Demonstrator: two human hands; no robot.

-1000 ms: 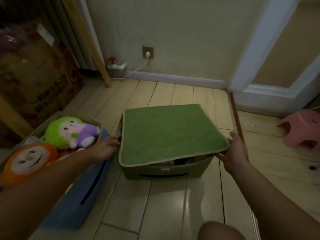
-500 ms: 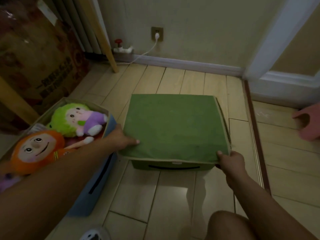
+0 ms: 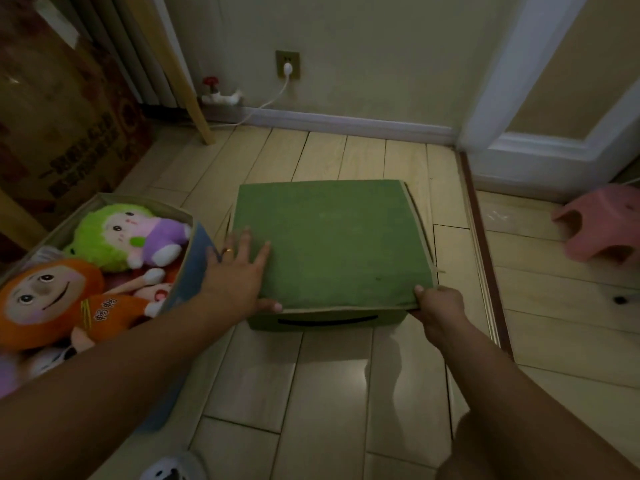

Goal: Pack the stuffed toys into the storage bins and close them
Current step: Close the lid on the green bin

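Pale wood-plank floor (image 3: 332, 393), green fabric bin (image 3: 329, 318) standing on it centrally, blue open bin (image 3: 194, 268) just left, pink plastic stool (image 3: 599, 226) well right

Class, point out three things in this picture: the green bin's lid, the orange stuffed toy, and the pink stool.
green bin's lid (image 3: 332, 244), head view, middle of the flat top.
orange stuffed toy (image 3: 41, 299), head view, on its face.
pink stool (image 3: 602, 220), head view, on its seat.

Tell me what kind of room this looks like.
Probably a room in a home, perhaps a bedroom or playroom: wooden plank floor, a wall socket with a charger plugged in, a radiator, and a blue bin of stuffed toys.
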